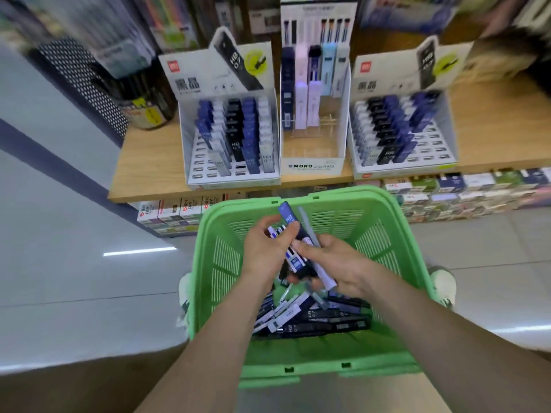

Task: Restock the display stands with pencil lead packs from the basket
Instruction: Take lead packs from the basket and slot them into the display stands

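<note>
While both hands work above the green basket, we see the left hand curled round a small bundle of pencil lead packs. Its thumb presses on a blue pack marked HB that sticks up past the fingers. Just right of it, touching the bundle, the right hand pinches a grey pack that slants under its fingers. Below both hands, loose packs lie heaped across one another in the basket, black, blue and white.

The basket sits on a floor of pale grey tiles, with a light shoe beside its right wall. Ahead of the hands we find a wooden shelf bearing three cardboard stands. The left display stand, ahead and left of the left hand, holds rows of upright packs with bare slots at its front. The right display stand, ahead and right of the right hand, shows bare slots along its front and right side. Between them rises a taller MONO stand. Under the shelf run rows of small boxes. Far left of the left hand stands a black mesh panel.
</note>
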A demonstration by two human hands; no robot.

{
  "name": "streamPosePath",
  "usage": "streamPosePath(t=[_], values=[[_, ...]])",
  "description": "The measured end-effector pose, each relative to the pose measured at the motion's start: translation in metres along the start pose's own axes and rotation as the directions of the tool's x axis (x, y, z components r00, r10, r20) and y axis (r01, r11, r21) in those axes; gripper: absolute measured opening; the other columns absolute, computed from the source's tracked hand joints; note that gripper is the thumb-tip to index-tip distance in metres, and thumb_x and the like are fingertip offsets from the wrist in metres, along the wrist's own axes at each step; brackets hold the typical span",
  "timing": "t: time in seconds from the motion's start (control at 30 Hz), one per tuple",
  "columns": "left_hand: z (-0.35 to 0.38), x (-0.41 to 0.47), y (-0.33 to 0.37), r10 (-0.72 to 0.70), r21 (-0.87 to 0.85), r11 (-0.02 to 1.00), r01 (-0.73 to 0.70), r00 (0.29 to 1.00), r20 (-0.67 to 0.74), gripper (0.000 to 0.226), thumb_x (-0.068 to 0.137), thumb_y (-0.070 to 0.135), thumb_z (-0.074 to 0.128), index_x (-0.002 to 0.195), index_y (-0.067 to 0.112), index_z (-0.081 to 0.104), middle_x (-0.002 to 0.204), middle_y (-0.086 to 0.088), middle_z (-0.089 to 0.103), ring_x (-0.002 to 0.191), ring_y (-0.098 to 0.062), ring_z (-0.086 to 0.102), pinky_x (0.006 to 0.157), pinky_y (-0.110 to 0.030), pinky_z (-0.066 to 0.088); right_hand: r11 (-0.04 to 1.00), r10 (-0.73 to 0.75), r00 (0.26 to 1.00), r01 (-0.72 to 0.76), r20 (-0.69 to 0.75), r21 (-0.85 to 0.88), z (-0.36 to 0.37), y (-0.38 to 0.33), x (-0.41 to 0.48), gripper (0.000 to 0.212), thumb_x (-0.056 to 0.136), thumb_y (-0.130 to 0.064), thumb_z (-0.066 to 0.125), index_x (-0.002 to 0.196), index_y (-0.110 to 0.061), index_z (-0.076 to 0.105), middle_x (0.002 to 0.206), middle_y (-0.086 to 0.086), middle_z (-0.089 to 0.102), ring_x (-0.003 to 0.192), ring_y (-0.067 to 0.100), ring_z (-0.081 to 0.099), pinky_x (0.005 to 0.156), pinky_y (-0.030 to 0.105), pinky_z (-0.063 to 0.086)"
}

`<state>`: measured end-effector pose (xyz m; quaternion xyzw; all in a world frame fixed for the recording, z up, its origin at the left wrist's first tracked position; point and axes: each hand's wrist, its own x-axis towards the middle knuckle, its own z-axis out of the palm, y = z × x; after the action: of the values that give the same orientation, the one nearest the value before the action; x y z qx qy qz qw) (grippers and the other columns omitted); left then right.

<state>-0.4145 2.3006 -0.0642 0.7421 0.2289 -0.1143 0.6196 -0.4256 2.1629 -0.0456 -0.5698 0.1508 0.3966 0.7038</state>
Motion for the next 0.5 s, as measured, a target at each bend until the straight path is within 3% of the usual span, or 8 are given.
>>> streamPosePath(t=[0.07, 0.1, 0.17, 0.2, 0.27, 0.4, 0.5], values=[[-0.005, -0.007, 0.017, 0.051, 0.043, 0.998, -0.052, 0.998, 0.021, 0.048, 0.081, 0.041, 0.072, 0.124, 0.035, 0.052, 0.1, 0.004, 0.063, 0.089, -0.011, 0.063, 0.083, -0.031, 0.051, 0.998, -0.032, 0.999, 0.032, 0.003, -0.062, 0.007, -0.011, -0.014, 0.015, 0.097, -0.027, 0.059, 0.103, -0.015, 0.055, 0.067, -0.009, 0.073, 0.055, 0.009, 0.068, 0.044, 0.022, 0.052], [-0.007, -0.01, 0.024, 0.063, 0.042, 0.997, -0.064, 0.997, 0.045, 0.044, 0.084, 0.042, 0.069, 0.123, 0.038, 0.049, 0.096, 0.006, 0.063, 0.083, -0.005, 0.063, 0.075, -0.025, 0.05, 0.997, -0.043, 0.999, 0.043, 0.007, -0.071, 0.01, -0.015, -0.019, 0.018, 0.097, -0.026, 0.059, 0.106, -0.012, 0.054, 0.064, -0.007, 0.072, 0.049, 0.008, 0.065, 0.037, 0.019, 0.046], [-0.011, -0.018, 0.038, 0.072, 0.018, 0.997, -0.074, 0.995, 0.066, 0.02, 0.088, 0.041, 0.064, 0.104, 0.037, 0.054, 0.085, 0.011, 0.062, 0.068, 0.005, 0.061, 0.062, -0.017, 0.046, 0.997, -0.055, 0.998, 0.055, -0.003, -0.059, 0.019, -0.02, -0.028, 0.024, 0.098, -0.025, 0.06, 0.114, -0.009, 0.054, 0.073, 0.002, 0.073, 0.048, 0.012, 0.063, 0.03, 0.017, 0.034], [-0.012, -0.024, 0.044, 0.072, -0.015, 0.997, -0.071, 0.996, 0.059, 0.009, 0.089, 0.039, 0.063, 0.092, 0.032, 0.059, 0.08, 0.01, 0.063, 0.065, 0.001, 0.061, 0.06, -0.017, 0.046, 0.998, -0.049, 0.999, 0.049, -0.016, -0.043, 0.023, -0.022, -0.031, 0.023, 0.098, -0.025, 0.059, 0.114, -0.01, 0.054, 0.076, 0.005, 0.072, 0.049, 0.014, 0.062, 0.03, 0.017, 0.03], [-0.01, -0.036, 0.054, 0.051, -0.112, 0.993, -0.044, 0.997, 0.062, 0.018, 0.09, 0.031, 0.063, 0.079, 0.018, 0.063, 0.074, -0.003, 0.065, 0.066, -0.018, 0.059, 0.063, -0.028, 0.046, 0.999, -0.034, 0.999, 0.035, -0.016, 0.027, 0.031, -0.025, -0.038, 0.018, 0.099, -0.024, 0.055, 0.107, -0.008, 0.056, 0.074, 0.009, 0.068, 0.05, 0.015, 0.057, 0.03, 0.016, 0.024], [-0.004, -0.053, 0.068, 0.003, -0.276, 0.961, 0.015, 0.998, 0.063, 0.017, 0.091, 0.024, 0.061, 0.078, 0.013, 0.058, 0.066, -0.004, 0.059, 0.056, -0.015, 0.052, 0.052, -0.022, 0.043, 0.988, -0.057, 0.997, 0.049, 0.048, 0.143, 0.04, -0.025, -0.054, 0.013, 0.095, -0.019, 0.056, 0.094, -0.007, 0.053, 0.067, 0.009, 0.061, 0.048, 0.012, 0.049, 0.03, 0.015, 0.021], [-0.006, -0.062, 0.076, -0.009, -0.383, 0.923, 0.045, 0.995, 0.096, 0.013, 0.092, 0.022, 0.059, 0.083, 0.013, 0.056, 0.074, -0.006, 0.058, 0.06, -0.015, 0.055, 0.055, -0.025, 0.045, 0.983, -0.086, 0.996, 0.083, 0.011, 0.161, 0.042, -0.027, -0.062, 0.013, 0.089, -0.014, 0.066, 0.095, -0.008, 0.056, 0.063, 0.006, 0.057, 0.044, 0.01, 0.044, 0.03, 0.014, 0.019]])
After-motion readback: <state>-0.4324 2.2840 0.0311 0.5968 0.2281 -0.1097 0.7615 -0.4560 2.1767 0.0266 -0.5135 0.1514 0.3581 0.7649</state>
